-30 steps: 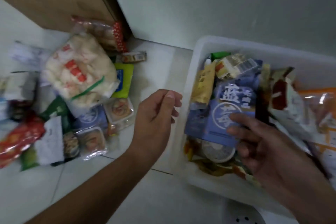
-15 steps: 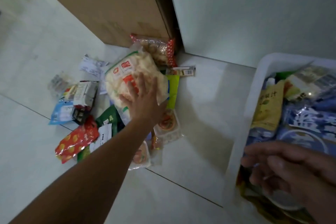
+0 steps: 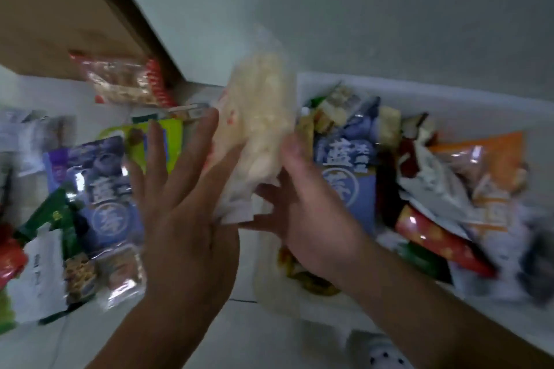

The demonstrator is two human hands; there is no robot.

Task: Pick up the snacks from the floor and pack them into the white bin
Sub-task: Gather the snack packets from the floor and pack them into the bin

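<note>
Lifted off the floor since earlier, clear plastic bag of pale puffed crackers (image 3: 260, 117) stands upright at the rim of white plastic bin (image 3: 467, 108) | left hand (image 3: 183, 213) flat, pressing its side | right hand (image 3: 308, 213) grips its bottom | likely light, slippery, crushable: cradle underneath

- where's the clear bag of pale crackers (image 3: 260, 117)?
- upright in the air at the white bin (image 3: 449, 100)'s left rim, between the left hand (image 3: 186, 219) and right hand (image 3: 308, 216).
- and the rest?
- the bin is heaped with packets (image 3: 491, 165); a blue pouch (image 3: 102, 186) and others lie on the floor (image 3: 99, 335).
</note>
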